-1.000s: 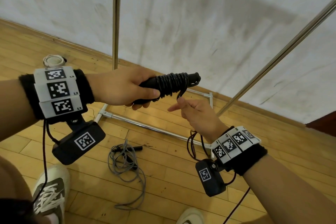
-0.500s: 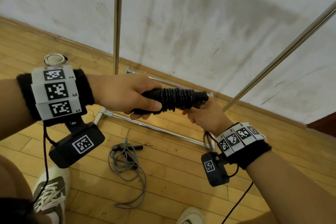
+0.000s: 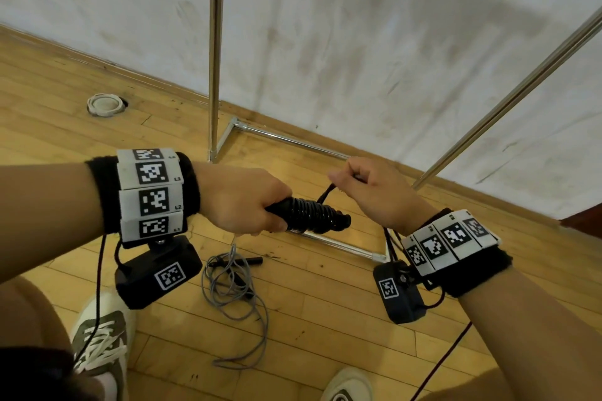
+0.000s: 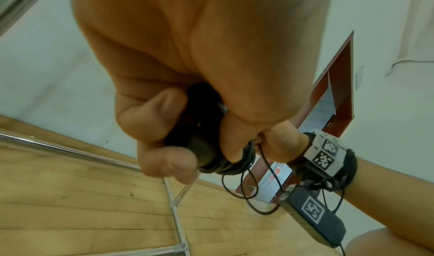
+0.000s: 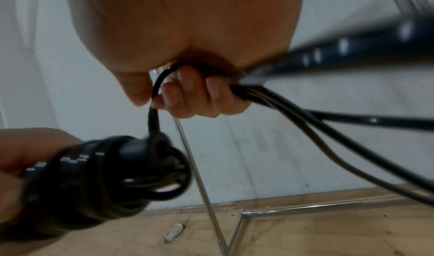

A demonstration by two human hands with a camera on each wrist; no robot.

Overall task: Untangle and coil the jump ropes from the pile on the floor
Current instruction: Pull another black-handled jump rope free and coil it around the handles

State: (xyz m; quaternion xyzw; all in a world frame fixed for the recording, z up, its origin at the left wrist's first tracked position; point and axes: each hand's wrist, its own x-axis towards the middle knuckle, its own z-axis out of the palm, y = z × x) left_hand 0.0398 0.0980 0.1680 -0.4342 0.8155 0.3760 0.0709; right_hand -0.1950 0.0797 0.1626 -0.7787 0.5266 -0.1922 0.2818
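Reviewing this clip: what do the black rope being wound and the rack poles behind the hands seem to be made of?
The black rope looks like smooth plastic or rubber-coated cord: glossy highlights run along it, and it bends in springy loops. The rack poles look like polished, chrome-like metal tube: mirror-bright with sharp reflections. Neither can be confirmed by sight.

metal rack (image 3: 213, 52), round floor cap (image 3: 105, 104), sneaker (image 3: 101, 335)

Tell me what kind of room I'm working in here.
Probably a bare indoor room, perhaps a gym or storage space: wood plank floor, scuffed white wall, and a chrome garment-rack-like frame standing against it. A doorway shows in the left wrist view.
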